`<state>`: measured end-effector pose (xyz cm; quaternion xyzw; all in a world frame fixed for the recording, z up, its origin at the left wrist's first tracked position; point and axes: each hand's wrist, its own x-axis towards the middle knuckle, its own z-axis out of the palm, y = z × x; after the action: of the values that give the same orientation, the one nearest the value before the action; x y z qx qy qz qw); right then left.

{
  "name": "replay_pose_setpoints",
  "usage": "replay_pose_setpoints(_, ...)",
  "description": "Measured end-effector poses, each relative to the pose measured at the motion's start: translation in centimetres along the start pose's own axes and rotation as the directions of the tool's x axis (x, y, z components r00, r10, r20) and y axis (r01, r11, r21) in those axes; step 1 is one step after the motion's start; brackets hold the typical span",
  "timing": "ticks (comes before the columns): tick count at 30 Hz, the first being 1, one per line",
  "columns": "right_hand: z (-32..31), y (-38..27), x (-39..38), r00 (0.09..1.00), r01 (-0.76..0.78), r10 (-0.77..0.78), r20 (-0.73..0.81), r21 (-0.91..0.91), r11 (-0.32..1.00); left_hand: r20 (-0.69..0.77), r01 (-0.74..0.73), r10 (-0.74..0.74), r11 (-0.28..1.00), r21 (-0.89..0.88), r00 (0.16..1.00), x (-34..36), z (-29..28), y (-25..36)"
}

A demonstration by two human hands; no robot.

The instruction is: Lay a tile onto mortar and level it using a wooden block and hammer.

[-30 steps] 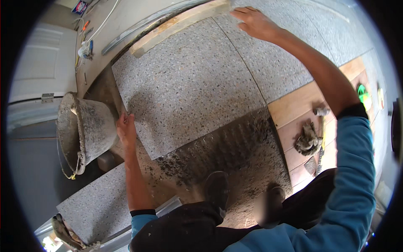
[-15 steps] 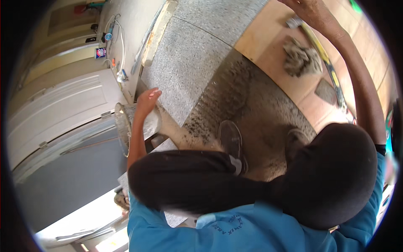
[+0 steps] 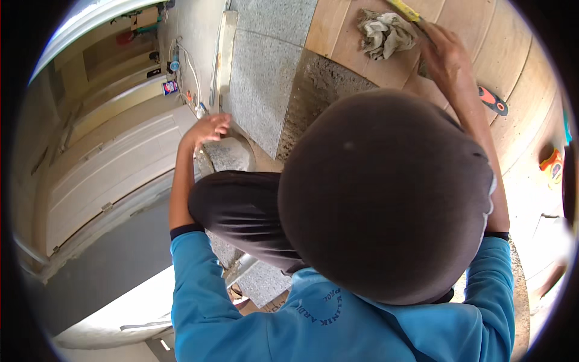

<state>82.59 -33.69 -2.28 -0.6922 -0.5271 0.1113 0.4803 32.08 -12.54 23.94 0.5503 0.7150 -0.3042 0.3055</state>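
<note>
My left hand (image 3: pixel 210 129) is above a rounded pale container (image 3: pixel 236 152), fingers loosely bent and apart, with nothing in them. Up at the right, the fingers of my right hand (image 3: pixel 445 55) are closed round a long yellow-and-black tool (image 3: pixel 405 9); its far end lies outside the picture and its near part is hidden by the hand. A crumpled, dirty rag (image 3: pixel 386 35) lies just left of that hand. Between my hands, my right knee (image 3: pixel 380 193) in dark trousers covers much of the floor.
Grey speckled slabs (image 3: pixel 256 69) border rough mortar (image 3: pixel 325 75). Wood-look tiles (image 3: pixel 476 36) cover the right side, with an orange-and-black handle (image 3: pixel 494 101) beside my forearm and an orange-yellow packet (image 3: pixel 551 164) farther off. A white panelled door (image 3: pixel 114 157) stands at the left.
My right hand has come down onto the yellow-and-black tool, which has shifted up and left in view. My right knee now fills the middle. My left hand stays near the container.
</note>
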Motion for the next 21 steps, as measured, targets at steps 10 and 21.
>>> replay_pose_setpoints(10, -0.2, 1.3, -0.5, 0.994, 0.045, -0.050, -0.101, -0.052, 0.998, 0.112, 0.042, -0.021, 0.982, -0.182, 0.993, 0.2, 0.5, -5.1)
replay_pose_setpoints(21, 0.1, 2.6, -0.3, 0.997, 0.026, -0.030, -0.073, -0.055, 0.998, 0.021, 0.063, -0.062, 0.997, -0.040, 0.998, -5.9, 1.4, 1.0)
